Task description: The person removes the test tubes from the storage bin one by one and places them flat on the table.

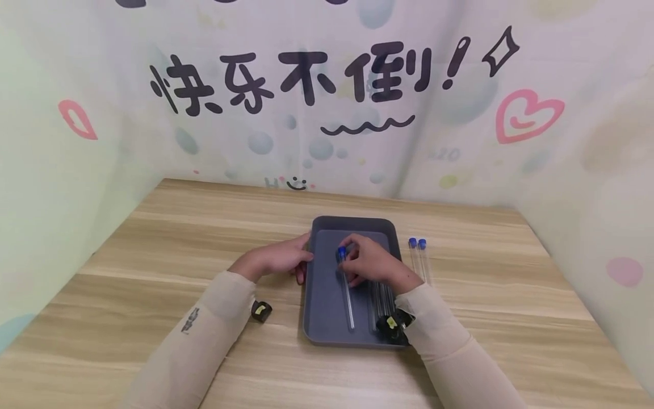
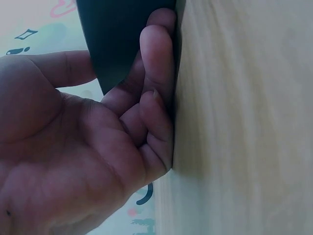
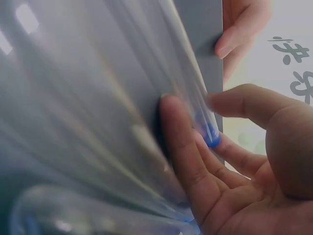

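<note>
A grey rectangular tray [image 1: 327,324] lies on the wooden table. At its left side is my left hand [image 1: 281,258], gripping the wall with the thumb at the rim and the fingers [image 2: 156,58] bent against the outside. Over the tray, my right hand [image 1: 375,261] pinches a clear test tube [image 1: 349,304] near its blue cap [image 1: 342,251]; the tube slants, its lower end toward the front. More clear tubes [image 1: 379,304] lie together in the tray's right part, partly hidden by my right wrist. The right wrist view shows the held tube [image 3: 190,73] between thumb and fingers.
Two blue-capped tubes [image 1: 416,258] lie side by side on the table, right of the tray. A black wrist camera [image 1: 261,311] sits at my left cuff, and another [image 1: 392,326] at my right. A printed cloth [image 1: 306,147] stands behind the table.
</note>
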Tool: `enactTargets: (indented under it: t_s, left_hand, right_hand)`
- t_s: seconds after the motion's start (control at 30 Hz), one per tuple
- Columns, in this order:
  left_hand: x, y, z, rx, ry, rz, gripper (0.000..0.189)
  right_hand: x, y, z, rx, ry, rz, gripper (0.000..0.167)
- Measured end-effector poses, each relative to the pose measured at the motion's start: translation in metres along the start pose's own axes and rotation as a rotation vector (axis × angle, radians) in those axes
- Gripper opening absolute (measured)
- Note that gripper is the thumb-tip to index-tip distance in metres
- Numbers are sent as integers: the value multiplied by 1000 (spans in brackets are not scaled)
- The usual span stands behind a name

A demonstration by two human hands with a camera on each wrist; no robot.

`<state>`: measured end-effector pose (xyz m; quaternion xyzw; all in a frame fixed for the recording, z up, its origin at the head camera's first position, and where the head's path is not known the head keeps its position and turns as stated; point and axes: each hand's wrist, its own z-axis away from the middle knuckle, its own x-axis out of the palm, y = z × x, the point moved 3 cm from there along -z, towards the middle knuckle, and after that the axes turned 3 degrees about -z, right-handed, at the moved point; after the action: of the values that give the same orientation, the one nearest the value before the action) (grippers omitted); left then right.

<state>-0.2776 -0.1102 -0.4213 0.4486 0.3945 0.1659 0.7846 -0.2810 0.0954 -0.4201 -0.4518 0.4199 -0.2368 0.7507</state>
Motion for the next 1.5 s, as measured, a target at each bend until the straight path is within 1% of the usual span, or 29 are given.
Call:
enactTargets:
  t_s: [0.27, 0.47, 0.63, 0.8, 0.93, 1.07, 1.23, 1.37, 1.5]
  left_hand:
    - [-1, 0, 0, -9, 9, 0, 61]
    - [3, -1, -1, -16, 1, 4, 62]
    - [5, -2, 0, -18, 2, 8, 66]
    - [5, -2, -1, -20, 2, 6, 67]
    - [6, 1, -1, -21, -2, 7, 66]
    - [7, 2, -1, -19, -4, 8, 67]
    - [8, 1, -2, -24, 3, 12, 70]
    - [7, 1, -1, -30, 13, 8, 69]
    - [6, 0, -1, -29, 20, 5, 69]
  right_hand:
    - [0, -5, 3, -10, 11, -42, 47]
    - [1, -3, 5, -14, 37, -57, 47]
    - [1, -3, 7, -41, 60, -79, 48]
    - [-3, -10, 10, -73, 82, -116, 47]
    - [-9, -19, 17, -95, 103, -141, 43]
    - [-20, -29, 27, -122, 117, -157, 43]
    - [-37, -38, 42, -163, 175, -185, 46]
    - [-48, -41, 52, -184, 209, -206, 46]
    - [-57, -41, 58, -183, 237, -176, 45]
